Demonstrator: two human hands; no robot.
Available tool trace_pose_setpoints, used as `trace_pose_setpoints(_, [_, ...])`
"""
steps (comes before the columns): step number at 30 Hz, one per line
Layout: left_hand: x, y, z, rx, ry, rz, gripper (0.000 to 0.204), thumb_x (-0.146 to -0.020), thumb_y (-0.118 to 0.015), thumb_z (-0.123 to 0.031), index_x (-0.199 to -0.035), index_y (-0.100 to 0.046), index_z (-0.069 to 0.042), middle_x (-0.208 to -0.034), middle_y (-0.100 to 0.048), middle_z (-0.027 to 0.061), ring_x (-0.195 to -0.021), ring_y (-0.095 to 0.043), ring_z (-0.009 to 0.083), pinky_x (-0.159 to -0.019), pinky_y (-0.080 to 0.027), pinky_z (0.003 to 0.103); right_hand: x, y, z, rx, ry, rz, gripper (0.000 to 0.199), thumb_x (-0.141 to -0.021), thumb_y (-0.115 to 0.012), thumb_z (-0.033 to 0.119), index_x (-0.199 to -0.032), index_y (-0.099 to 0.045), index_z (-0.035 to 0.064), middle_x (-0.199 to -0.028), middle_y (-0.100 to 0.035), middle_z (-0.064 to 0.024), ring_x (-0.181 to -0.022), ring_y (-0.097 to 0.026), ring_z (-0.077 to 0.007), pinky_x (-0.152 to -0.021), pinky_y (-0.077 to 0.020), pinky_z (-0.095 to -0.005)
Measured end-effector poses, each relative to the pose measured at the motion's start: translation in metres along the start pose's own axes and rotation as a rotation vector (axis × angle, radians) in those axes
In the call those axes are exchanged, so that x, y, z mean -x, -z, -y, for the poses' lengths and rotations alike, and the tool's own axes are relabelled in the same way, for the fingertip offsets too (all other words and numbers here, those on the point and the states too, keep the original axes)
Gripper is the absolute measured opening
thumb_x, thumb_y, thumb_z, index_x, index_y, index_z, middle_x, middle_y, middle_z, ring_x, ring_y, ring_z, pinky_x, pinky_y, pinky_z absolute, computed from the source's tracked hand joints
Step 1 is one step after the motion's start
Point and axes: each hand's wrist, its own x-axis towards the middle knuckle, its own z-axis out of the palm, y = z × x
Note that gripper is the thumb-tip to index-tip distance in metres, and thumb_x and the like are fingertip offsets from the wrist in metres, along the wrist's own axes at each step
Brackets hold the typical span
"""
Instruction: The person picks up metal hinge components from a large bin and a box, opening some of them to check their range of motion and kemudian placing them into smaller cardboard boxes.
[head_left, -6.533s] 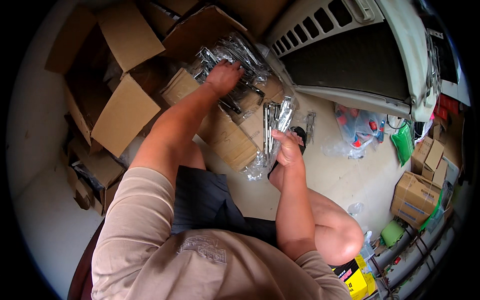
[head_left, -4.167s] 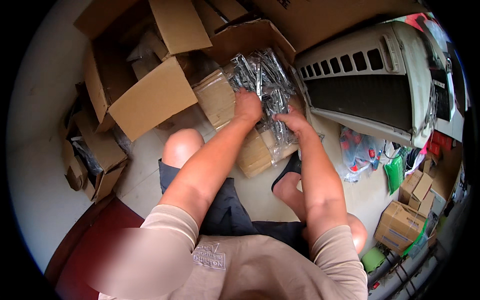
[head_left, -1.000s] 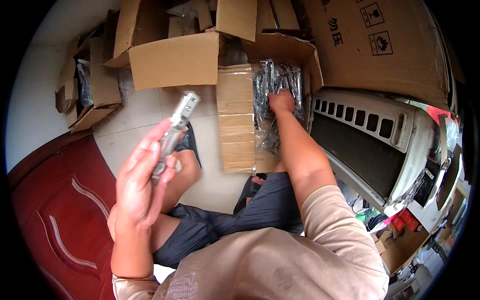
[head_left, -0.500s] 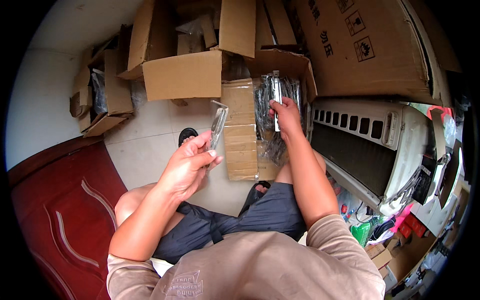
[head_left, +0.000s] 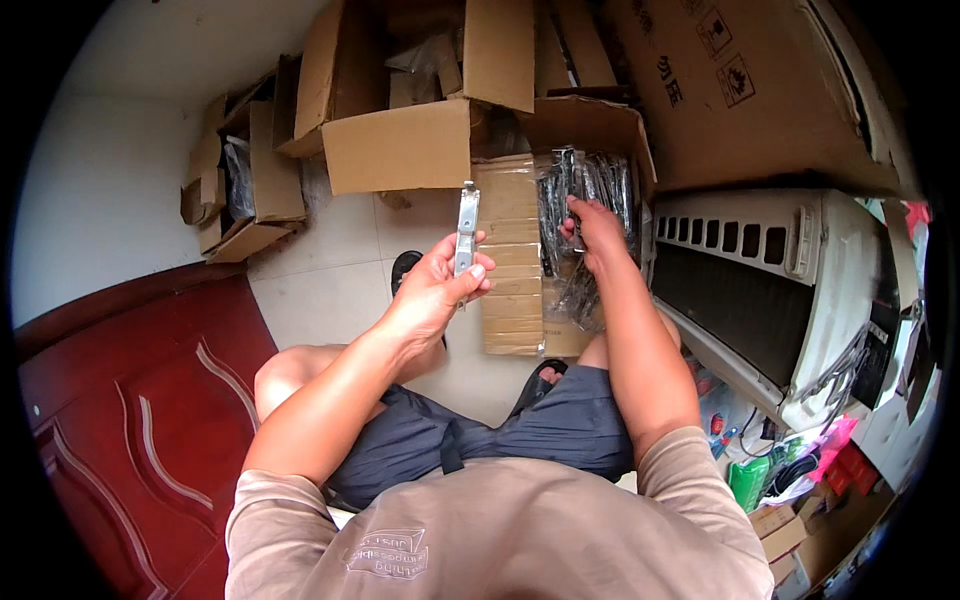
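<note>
A shiny metal bracket (head_left: 467, 222), long and narrow with holes along it, stands upright in my left hand (head_left: 440, 285). My thumb and fingers close around its lower part. To the right, my right hand (head_left: 598, 235) reaches over an open carton of metal strips in clear plastic (head_left: 610, 185). Its fingers are closed on a darker metal strip (head_left: 569, 178) that points away from me, close against the others. The lower end of that strip is partly hidden by the hand.
A taped cardboard flap (head_left: 508, 255) lies left of the strips. Open cartons (head_left: 398, 150) stand beyond, and a smaller one (head_left: 272, 170) is at far left. A white slotted appliance (head_left: 745, 290) borders the right; a dark red panel (head_left: 160, 410) lies left.
The bracket in my left hand has turned from edge-on to show its broad face. My right hand's strip now lies lower among the others. The whole view has shifted slightly.
</note>
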Motion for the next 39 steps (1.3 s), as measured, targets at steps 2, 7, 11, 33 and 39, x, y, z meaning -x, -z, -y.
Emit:
trace_pose_setpoints(2, [-0.007, -0.002, 0.006, -0.042, -0.030, 0.038, 0.049, -0.111, -0.060, -0.015, -0.156, -0.044, -0.006, -0.115, -0.065, 0.0029, -0.101, -0.065, 0.0115, -0.102, -0.054, 0.032, -0.026, 0.013, -0.012, 0.021, -0.070, -0.053, 0.014, -0.102, -0.074, 0.021, -0.104, -0.067, 0.0089, -0.089, -0.061, 0.0001, -0.069, -0.059, -0.0109, -0.065, -0.0624, -0.0297])
trace_pose_setpoints(7, [-0.011, -0.008, 0.004, 0.161, 0.000, 0.111, 0.045, -0.114, -0.051, -0.016, -0.156, -0.044, -0.002, -0.119, -0.066, 0.0064, -0.104, -0.066, 0.0147, -0.108, -0.054, 0.037, -0.034, 0.019, -0.011, -0.039, -0.102, -0.122, 0.018, -0.103, -0.072, 0.023, -0.113, -0.067, 0.0087, -0.091, -0.061, -0.0022, -0.071, -0.060, -0.0124, -0.063, -0.0612, -0.0298])
trace_pose_setpoints(11, [-0.006, -0.012, -0.003, 0.265, 0.018, 0.163, 0.047, -0.114, -0.052, -0.015, -0.157, -0.043, 0.000, -0.122, -0.066, 0.0087, -0.108, -0.067, 0.0177, -0.113, -0.054, 0.041, -0.024, 0.015, -0.005, -0.083, -0.037, -0.064, 0.025, -0.104, -0.070, 0.021, -0.122, -0.063, 0.0043, -0.095, -0.063, -0.0040, -0.069, -0.059, -0.0125, -0.059, -0.0584, -0.0288])
trace_pose_setpoints(33, [-0.008, -0.023, -0.016, 0.265, -0.154, 0.077, 0.051, -0.108, -0.065, -0.017, -0.153, -0.048, -0.001, -0.133, -0.067, 0.0116, -0.127, -0.067, 0.0260, -0.114, -0.055, 0.040, -0.047, -0.001, -0.037, 0.742, 0.261, -0.389, 0.045, -0.096, -0.072, 0.032, -0.126, -0.073, -0.0009, -0.123, -0.074, -0.0261, -0.118, -0.071, -0.0387, -0.098, -0.0540, -0.0452])
trace_pose_setpoints(39, [-0.005, -0.012, -0.019, 0.356, -0.242, -0.005, 0.047, -0.107, -0.066, -0.017, -0.151, -0.050, -0.006, -0.141, -0.063, 0.0113, -0.137, -0.060, 0.0278, -0.119, -0.050, 0.045, 0.070, -0.057, 0.029, 0.492, 0.853, 0.139, 0.034, -0.106, -0.062, 0.034, -0.101, -0.072, 0.0020, -0.092, -0.075, -0.0140, -0.083, -0.072, -0.0326, -0.079, -0.0562, -0.0416])
